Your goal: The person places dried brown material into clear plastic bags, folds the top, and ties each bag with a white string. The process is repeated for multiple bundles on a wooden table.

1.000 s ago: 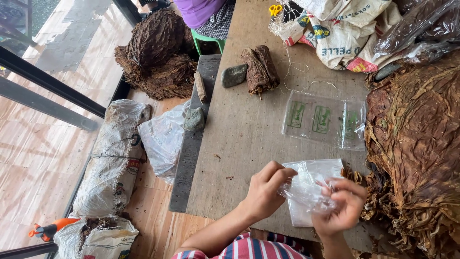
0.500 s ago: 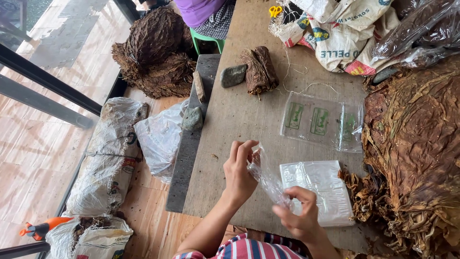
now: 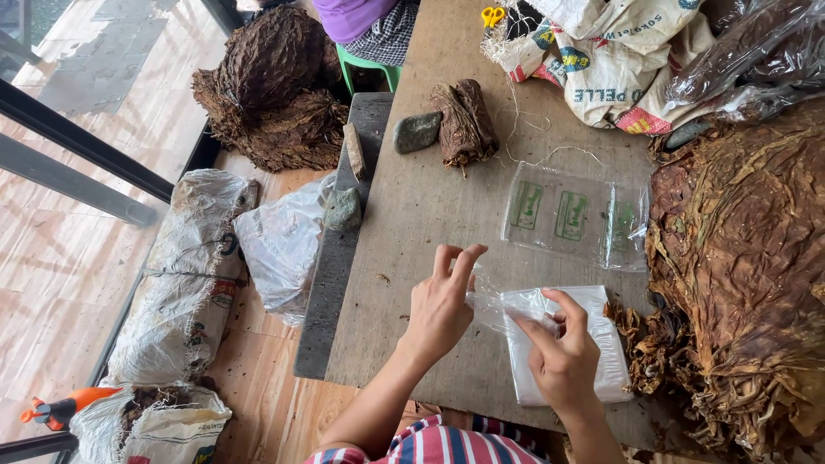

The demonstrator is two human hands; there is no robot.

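My left hand (image 3: 443, 305) and my right hand (image 3: 563, 357) each pinch one end of a thin clear plastic bag (image 3: 491, 309), stretched between them just above the wooden table (image 3: 430, 198). Under my right hand lies a flat stack of clear plastic bags (image 3: 601, 335). Further back on the table lie flat clear packets with green print (image 3: 571, 215).
A big heap of dried brown leaves (image 3: 739, 266) fills the table's right side. A rolled leaf bundle (image 3: 464, 120) and a grey stone (image 3: 417, 131) lie at the back, printed sacks (image 3: 601, 60) behind. Another stone (image 3: 344, 209) rests on a plank; filled bags (image 3: 185, 283) are on the floor.
My hands have shifted: a second ago both gripped a bag over the stack, then my left lifted one bag up and left; now it is stretched between both hands.
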